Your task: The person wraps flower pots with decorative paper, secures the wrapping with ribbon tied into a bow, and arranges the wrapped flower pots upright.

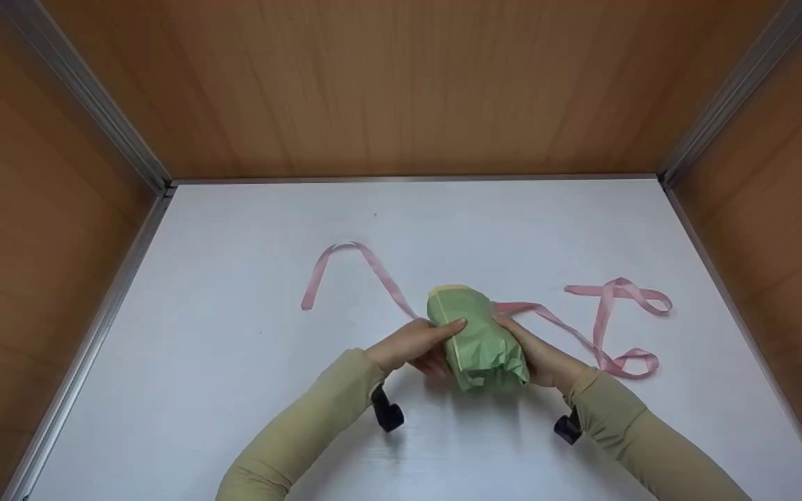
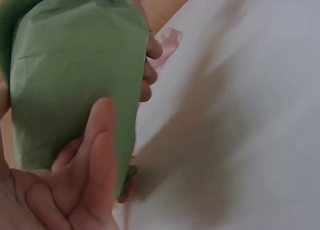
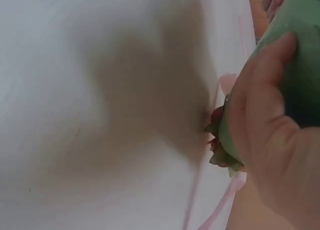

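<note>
A small bouquet wrapped in green paper (image 1: pixel 474 323) is held between both hands near the table's middle, its crumpled end towards me. My left hand (image 1: pixel 415 346) grips its left side, thumb on top and fingers underneath. On the opposite side my right hand (image 1: pixel 544 356) grips it, thumb along the upper edge; its fingertips (image 2: pixel 149 82) show past the paper in the left wrist view. Reddish flowers with green leaves (image 3: pixel 216 140) poke out of the far end in the right wrist view. A pink ribbon (image 1: pixel 381 273) lies on the table, its middle hidden behind the bouquet.
The ribbon's right part (image 1: pixel 603 323) loops and twists across the white table (image 1: pixel 234 390). Wooden panels (image 1: pixel 408 90) enclose the back and both sides, with metal rails along the edges. Black wrist cameras (image 1: pixel 388 414) hang below both wrists.
</note>
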### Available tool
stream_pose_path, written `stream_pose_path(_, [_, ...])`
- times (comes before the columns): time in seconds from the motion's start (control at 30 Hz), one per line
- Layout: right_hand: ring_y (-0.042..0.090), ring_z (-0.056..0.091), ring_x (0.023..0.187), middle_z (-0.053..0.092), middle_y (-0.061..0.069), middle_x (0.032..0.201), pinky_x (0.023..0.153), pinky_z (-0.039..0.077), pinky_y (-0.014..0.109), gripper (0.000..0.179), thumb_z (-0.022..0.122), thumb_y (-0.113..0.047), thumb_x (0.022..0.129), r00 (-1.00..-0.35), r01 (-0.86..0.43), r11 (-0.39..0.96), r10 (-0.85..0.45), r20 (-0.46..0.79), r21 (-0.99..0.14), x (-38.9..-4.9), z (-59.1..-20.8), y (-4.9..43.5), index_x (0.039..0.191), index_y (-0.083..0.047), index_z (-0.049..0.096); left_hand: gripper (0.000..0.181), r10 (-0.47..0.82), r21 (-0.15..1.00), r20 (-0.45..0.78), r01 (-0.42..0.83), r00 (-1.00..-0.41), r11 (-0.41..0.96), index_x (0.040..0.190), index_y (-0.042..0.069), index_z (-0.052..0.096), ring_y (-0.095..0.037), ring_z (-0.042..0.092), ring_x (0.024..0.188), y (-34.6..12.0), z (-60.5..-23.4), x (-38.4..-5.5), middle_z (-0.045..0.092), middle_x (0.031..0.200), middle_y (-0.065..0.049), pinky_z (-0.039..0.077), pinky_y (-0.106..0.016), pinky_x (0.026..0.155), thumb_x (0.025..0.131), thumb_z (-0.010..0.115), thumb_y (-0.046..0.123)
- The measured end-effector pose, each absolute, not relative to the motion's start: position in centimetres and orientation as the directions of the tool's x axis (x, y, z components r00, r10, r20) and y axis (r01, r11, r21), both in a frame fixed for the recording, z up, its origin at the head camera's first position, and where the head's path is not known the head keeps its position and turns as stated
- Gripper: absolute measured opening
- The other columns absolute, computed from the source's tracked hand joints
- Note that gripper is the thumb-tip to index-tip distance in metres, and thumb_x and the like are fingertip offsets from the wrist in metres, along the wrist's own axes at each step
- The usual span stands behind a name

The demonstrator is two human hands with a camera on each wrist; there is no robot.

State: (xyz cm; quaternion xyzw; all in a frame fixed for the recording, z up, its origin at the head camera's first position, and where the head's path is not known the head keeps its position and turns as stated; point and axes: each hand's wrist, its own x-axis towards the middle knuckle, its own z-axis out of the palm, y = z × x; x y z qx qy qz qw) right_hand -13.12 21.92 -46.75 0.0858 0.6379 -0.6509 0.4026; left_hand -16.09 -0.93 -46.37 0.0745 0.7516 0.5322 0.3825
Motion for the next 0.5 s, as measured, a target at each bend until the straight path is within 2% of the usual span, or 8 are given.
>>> stream_pose_path(0.1, [0.010, 0.058, 0.099, 0.058, 0.001, 0.113, 0.087, 0.048, 0.025, 0.084, 0.025, -0.064, 0.092, -0.634, 0.669, 0.099, -0.442, -0.635, -0.737, -12.6, -45.9, 21.5, 0.142, 0.004, 0.026, 0.057, 0.528, 0.841, -0.519, -0.291, -0.672, 0.456, 0.085, 0.009, 0.069, -0.018, 0.066, 0.052, -1.5, -45.0, -16.2, 0.067, 0.059, -0.006, 0.057, -0.044, 0.065, 0.083, 0.055, 0.065])
stream_pose_path(0.2, [0.009, 0.061, 0.095, 0.062, -0.002, 0.106, 0.083, 0.051, 0.025, 0.081, 0.027, -0.064, 0.092, -0.618, 0.673, 0.053, -0.509, -0.599, -0.738, -12.1, -45.0, 21.3, 0.137, 0.002, 0.034, 0.057, 0.548, 0.836, -0.521, -0.260, -0.654, 0.484, 0.082, 0.009, 0.069, -0.022, 0.067, 0.053, -1.8, -43.7, -16.4, 0.066, 0.056, -0.007, 0.057, -0.038, 0.057, 0.083, 0.055, 0.064])
stream_pose_path(0.3, [0.008, 0.063, 0.091, 0.064, -0.003, 0.101, 0.079, 0.053, 0.024, 0.072, 0.029, -0.064, 0.092, -0.604, 0.672, 0.009, -0.573, -0.554, -0.741, -12.1, -43.9, 21.4, 0.127, -0.003, 0.043, 0.057, 0.564, 0.839, -0.508, -0.227, -0.651, 0.494, 0.078, 0.009, 0.069, -0.021, 0.067, 0.052, -1.9, -42.3, -16.7, 0.066, 0.056, -0.007, 0.054, -0.031, 0.051, 0.084, 0.054, 0.063])
stream_pose_path(0.5, [0.008, 0.065, 0.088, 0.065, -0.004, 0.098, 0.076, 0.055, 0.024, 0.065, 0.026, -0.064, 0.092, -0.637, 0.630, -0.037, -0.596, -0.489, -0.775, -13.0, -41.1, 22.0, 0.120, -0.008, 0.045, 0.055, 0.546, 0.873, -0.430, -0.178, -0.719, 0.454, 0.071, 0.009, 0.066, -0.014, 0.064, 0.051, -1.0, -40.1, -17.8, 0.065, 0.056, -0.006, 0.055, -0.030, 0.054, 0.085, 0.056, 0.061])
